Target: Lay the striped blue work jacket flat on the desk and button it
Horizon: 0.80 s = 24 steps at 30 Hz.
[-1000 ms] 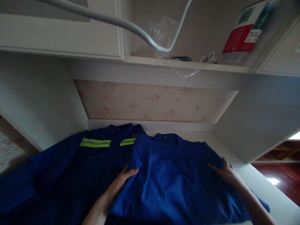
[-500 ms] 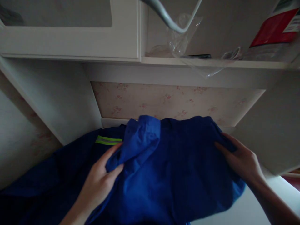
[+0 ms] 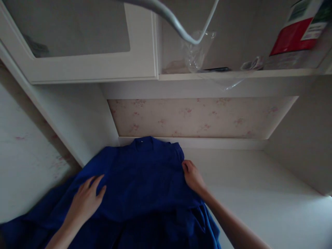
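A dark blue work jacket (image 3: 140, 180) lies spread over the white surface, its collar towards the back wall. My left hand (image 3: 86, 200) is open, fingers apart, over the left part of the cloth. At the right edge of the jacket, near the shoulder, my right hand (image 3: 192, 174) is closed with its fingers curled on the fabric. The jacket's lower part bunches in dark folds towards me, and one sleeve runs off to the left.
Above hangs a white cabinet (image 3: 95, 69) with an open shelf (image 3: 259, 73) holding clear plastic wrap (image 3: 195, 55) and a red-and-white package (image 3: 293, 38). A pale curved cable or bar (image 3: 178, 27) crosses the top. White side panels and a tabletop (image 3: 249, 186) surround the jacket.
The right side of the jacket has been folded leftwards; my right hand moved left with its edge. My left hand let go of the raised cloth and moved left. The lime stripe is now covered.
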Tool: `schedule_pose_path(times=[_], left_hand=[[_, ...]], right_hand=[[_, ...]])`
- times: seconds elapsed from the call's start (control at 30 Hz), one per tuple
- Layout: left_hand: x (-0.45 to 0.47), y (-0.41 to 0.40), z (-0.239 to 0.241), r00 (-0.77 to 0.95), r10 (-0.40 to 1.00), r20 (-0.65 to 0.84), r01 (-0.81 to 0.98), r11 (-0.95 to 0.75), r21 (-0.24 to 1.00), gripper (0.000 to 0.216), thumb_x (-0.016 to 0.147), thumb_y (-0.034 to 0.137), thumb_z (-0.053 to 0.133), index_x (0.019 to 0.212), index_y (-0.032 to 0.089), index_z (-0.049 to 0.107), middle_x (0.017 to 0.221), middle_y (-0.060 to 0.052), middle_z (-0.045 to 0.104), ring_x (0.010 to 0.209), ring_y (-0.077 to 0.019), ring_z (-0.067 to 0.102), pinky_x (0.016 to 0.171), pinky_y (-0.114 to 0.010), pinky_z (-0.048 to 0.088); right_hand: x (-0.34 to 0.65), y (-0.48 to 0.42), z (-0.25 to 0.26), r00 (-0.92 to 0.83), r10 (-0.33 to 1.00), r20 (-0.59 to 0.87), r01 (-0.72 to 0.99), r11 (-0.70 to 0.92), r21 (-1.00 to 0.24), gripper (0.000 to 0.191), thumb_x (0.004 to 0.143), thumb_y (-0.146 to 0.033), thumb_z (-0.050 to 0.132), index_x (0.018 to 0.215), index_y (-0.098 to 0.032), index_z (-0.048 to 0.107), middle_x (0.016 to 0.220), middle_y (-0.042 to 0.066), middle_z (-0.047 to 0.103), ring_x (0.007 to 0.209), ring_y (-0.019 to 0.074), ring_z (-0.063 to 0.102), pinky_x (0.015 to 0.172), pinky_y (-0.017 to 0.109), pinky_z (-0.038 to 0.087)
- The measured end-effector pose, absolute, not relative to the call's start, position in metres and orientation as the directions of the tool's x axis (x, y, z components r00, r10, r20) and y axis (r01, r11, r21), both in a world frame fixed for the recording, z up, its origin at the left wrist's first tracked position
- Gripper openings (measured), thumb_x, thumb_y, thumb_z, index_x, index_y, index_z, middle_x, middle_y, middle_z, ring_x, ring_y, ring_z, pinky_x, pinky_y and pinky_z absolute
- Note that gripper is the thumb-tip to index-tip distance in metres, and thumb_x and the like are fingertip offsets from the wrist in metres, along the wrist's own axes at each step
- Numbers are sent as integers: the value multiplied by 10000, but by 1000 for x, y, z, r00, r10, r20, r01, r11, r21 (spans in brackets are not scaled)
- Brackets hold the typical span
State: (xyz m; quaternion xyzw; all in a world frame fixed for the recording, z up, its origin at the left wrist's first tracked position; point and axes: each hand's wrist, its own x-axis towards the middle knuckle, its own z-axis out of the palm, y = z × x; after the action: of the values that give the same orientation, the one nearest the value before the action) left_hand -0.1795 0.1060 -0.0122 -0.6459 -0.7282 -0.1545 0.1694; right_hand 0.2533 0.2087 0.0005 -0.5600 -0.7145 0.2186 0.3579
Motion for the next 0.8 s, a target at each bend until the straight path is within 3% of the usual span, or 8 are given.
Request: schedule_pose_path(times=[0.13,0.3,0.4,0.5,0.6,0.67,0.7,0.8], left_hand=[[-189,126,-7,-93,857,506,996,85,39,582,919,481,352,1281,71,551,1257,-202,582,1154,-326,588,1049,-471,449],[-175,139,35,-28,816,578,1000,21,20,533,888,331,417,1373,115,472,1398,-175,488,1275,-322,493,1130,-462,364],[-147,135,47,98,830,549,994,-61,-85,588,838,182,436,1425,191,444,1495,-118,437,1356,-307,419,1180,-506,271],[-120,130,37,300,894,332,950,-248,-190,731,775,63,439,1453,337,419,1578,-22,364,1469,-290,255,1203,-596,125],[-106,131,15,397,913,94,911,-379,-163,877,666,-23,444,1437,394,427,1573,8,378,1488,-287,216,1175,-675,35],[-102,134,3,396,917,45,911,-386,-147,889,622,-48,435,1433,316,452,1487,-60,503,1428,-280,357,1166,-692,31],[-101,136,1,394,918,44,912,-384,-145,864,627,-55,423,1427,270,466,1412,-90,577,1365,-262,451,1175,-676,38],[-97,137,14,417,908,49,901,-405,-154,739,700,-62,357,1371,194,538,1176,-105,706,1157,-208,616,1215,-588,30]], right_hand=[[267,169,41,-376,879,293,480,455,-750,248,993,-368,375,969,-235,583,1126,63,657,1091,195,592,1017,359,433],[291,109,80,-860,509,13,249,443,-861,237,972,-320,479,960,-219,693,898,4,719,885,145,680,1162,414,286],[300,94,74,-917,335,-216,336,360,-870,179,883,-275,584,923,-209,745,737,-8,706,734,142,687,957,336,495],[295,89,61,-868,408,-282,423,313,-850,277,831,-334,650,1064,-196,711,894,46,741,810,175,702,755,273,553],[275,82,48,-804,576,-149,485,490,-724,619,774,-484,722,1320,-232,573,1404,142,554,1269,308,530,1044,449,444],[257,75,32,-830,549,-96,488,634,-600,822,738,-555,742,1451,-285,434,1586,151,312,1442,403,266,1136,624,253],[249,71,23,-846,524,-101,485,675,-556,853,743,-555,742,1477,-299,391,1597,155,286,1455,428,213,1124,684,206],[232,63,2,-836,544,-79,513,721,-466,551,842,-401,691,1351,-264,528,1411,139,558,1350,395,426,1093,683,253]])
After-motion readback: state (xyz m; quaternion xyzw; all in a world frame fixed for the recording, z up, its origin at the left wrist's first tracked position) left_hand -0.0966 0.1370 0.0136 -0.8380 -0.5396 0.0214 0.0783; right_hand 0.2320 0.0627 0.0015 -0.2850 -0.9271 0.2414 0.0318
